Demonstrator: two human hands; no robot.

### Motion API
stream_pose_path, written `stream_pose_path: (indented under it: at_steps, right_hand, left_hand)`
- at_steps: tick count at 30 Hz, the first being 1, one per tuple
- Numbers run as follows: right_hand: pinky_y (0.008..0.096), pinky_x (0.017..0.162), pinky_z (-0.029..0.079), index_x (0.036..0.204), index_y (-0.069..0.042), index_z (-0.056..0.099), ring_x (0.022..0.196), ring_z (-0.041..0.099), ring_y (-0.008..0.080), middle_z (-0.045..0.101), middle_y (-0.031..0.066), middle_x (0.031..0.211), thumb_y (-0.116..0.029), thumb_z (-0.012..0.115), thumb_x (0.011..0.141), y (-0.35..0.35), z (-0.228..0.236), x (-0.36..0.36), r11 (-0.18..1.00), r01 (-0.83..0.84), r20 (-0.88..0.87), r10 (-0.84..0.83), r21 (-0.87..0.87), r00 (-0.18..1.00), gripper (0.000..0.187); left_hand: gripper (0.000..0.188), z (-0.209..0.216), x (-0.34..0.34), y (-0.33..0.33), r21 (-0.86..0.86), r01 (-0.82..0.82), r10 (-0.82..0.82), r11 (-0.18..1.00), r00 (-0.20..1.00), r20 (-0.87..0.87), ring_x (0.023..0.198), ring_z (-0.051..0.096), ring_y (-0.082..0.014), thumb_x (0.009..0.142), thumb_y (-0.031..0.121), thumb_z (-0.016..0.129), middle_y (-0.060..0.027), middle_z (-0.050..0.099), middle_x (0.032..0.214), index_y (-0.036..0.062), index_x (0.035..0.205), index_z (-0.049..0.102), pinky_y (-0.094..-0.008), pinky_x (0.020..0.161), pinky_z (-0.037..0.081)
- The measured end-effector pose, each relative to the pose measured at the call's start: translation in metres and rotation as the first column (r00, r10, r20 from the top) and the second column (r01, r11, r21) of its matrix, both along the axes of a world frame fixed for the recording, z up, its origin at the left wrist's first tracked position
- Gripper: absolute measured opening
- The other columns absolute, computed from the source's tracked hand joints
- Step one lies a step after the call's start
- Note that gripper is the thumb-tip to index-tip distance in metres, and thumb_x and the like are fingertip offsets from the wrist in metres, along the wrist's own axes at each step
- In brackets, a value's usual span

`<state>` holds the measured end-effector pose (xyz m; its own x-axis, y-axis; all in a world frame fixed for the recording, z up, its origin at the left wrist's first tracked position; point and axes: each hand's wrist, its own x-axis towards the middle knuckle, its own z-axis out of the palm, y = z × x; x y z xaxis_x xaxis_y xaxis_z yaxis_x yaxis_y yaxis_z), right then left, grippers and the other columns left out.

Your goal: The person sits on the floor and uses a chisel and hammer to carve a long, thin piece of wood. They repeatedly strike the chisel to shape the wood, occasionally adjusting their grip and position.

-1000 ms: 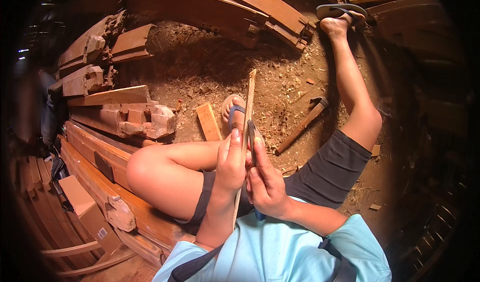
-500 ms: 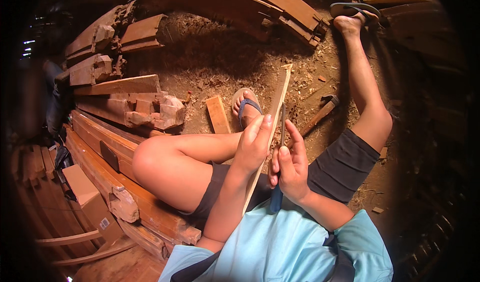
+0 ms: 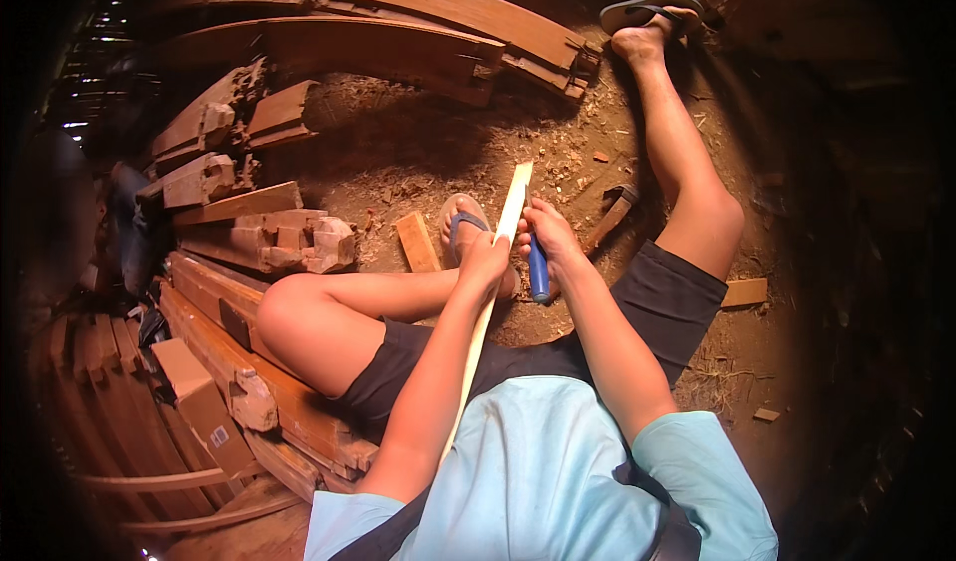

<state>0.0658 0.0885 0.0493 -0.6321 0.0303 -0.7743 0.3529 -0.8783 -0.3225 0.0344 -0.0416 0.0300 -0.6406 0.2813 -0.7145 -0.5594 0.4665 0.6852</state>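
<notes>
My left hand (image 3: 484, 262) is closed around a long, thin pale wood strip (image 3: 512, 209). The strip slants from my lap up past my fingers, its far end pointing away from me. In my right hand (image 3: 554, 234) is a slim tool, apparently a chisel, by its blue handle (image 3: 538, 270). The handle's butt points back toward me, while its narrow metal blade is mostly hidden by my fingers and the strip. Both hands are close together above my lap, with the right hand's fingers beside the strip's edge.
On the shavings-strewn ground beyond lie a wood block (image 3: 417, 242) and a hammer-like tool (image 3: 609, 218). Stacked carved timbers (image 3: 269, 382) fill the left, near a cardboard box (image 3: 204, 402). Long reddish boards (image 3: 398, 48) lie at the back. Another wood piece (image 3: 745, 292) is right of my leg.
My right hand has moved forward along the strip with the blue-handled chisel. The strip has turned, showing its broad pale face, and its far end is lower in view. My view has shifted slightly.
</notes>
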Motion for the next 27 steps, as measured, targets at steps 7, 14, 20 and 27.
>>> stream_pose_path:
  at_steps: [7,14,20,27]
  right_hand:
    - [0.0276,0.043,0.046,0.152,-0.011,0.009,0.054,0.052,0.0127,0.057,0.0077,0.079,0.001,0.041,0.088,0.0,-0.046,0.021,0.949,-0.157,0.17,0.113,0.273,0.979,0.072]
    - [0.0326,0.046,0.047,0.15,-0.014,0.023,0.05,0.056,0.016,0.063,0.0114,0.084,-0.001,0.038,0.09,0.001,-0.046,0.03,0.629,-0.485,0.264,0.416,0.608,0.87,0.064]
    - [0.0396,0.065,0.051,0.146,-0.014,0.034,0.073,0.066,0.0301,0.066,0.0216,0.096,-0.015,0.04,0.095,-0.009,-0.052,0.022,0.454,-0.5,0.278,0.47,0.738,0.837,0.051]
    - [0.0454,0.087,0.048,0.145,-0.006,0.033,0.104,0.061,0.0418,0.063,0.0288,0.108,-0.034,0.055,0.091,-0.016,-0.023,0.02,0.317,-0.601,0.394,0.523,0.733,0.756,0.065]
  left_hand:
    - [0.058,0.027,0.015,0.024,-0.752,0.275,-0.537,0.599,0.835,-0.122,0.11,0.058,-0.045,0.099,0.04,0.031,-0.0322,0.061,0.112,-0.0057,0.108,0.065,-0.0509,0.097,0.044]
    - [0.049,0.034,0.011,0.036,-0.816,0.36,-0.665,0.453,0.746,-0.04,0.1,0.063,-0.0411,0.1,0.037,0.035,-0.0259,0.063,0.11,-0.0004,0.131,0.045,-0.0507,0.087,0.05]
    - [0.051,0.029,0.007,0.028,-0.776,0.389,-0.701,0.497,0.707,-0.094,0.098,0.063,-0.0447,0.099,0.037,0.035,-0.0286,0.064,0.102,0.0069,0.14,0.036,-0.0547,0.086,0.048]
    - [0.051,0.029,0.003,0.024,-0.745,0.419,-0.691,0.52,0.719,-0.078,0.089,0.066,-0.0439,0.1,0.037,0.036,-0.0258,0.067,0.092,0.0055,0.139,0.035,-0.0548,0.078,0.05]
